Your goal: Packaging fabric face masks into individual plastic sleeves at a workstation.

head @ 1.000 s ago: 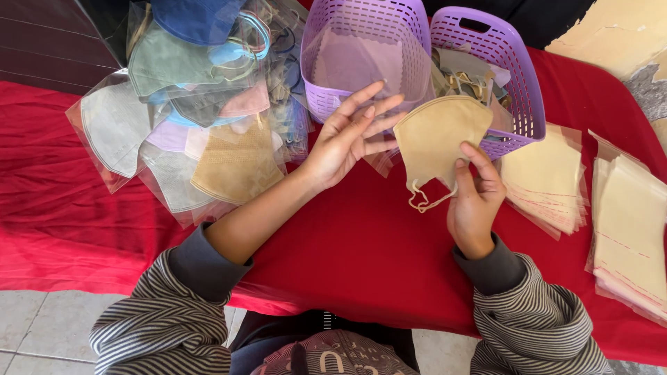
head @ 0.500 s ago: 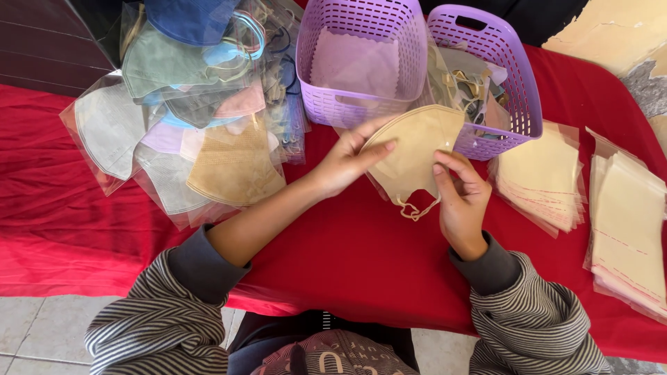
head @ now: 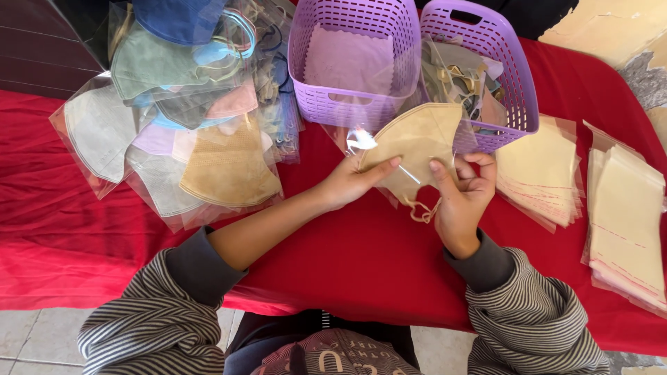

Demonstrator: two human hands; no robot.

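A tan folded face mask (head: 417,139) with looped ear straps is held over the red tablecloth (head: 361,257), partly inside a clear plastic sleeve (head: 361,139). My left hand (head: 351,182) grips the mask and sleeve from the left, thumb on top. My right hand (head: 462,198) pinches the mask's lower right edge, with the straps dangling below its fingers. Both hands sit just in front of the two purple baskets.
A purple basket (head: 354,104) holds clear sleeves; a second purple basket (head: 514,97) holds loose masks. A heap of bagged coloured masks (head: 187,118) lies at the left. Two stacks of packed tan masks (head: 542,173) (head: 629,222) lie at the right.
My left hand went from open beside the mask to gripping it together with a clear sleeve. The mask has shifted left and lower, and my right hand moved with it.
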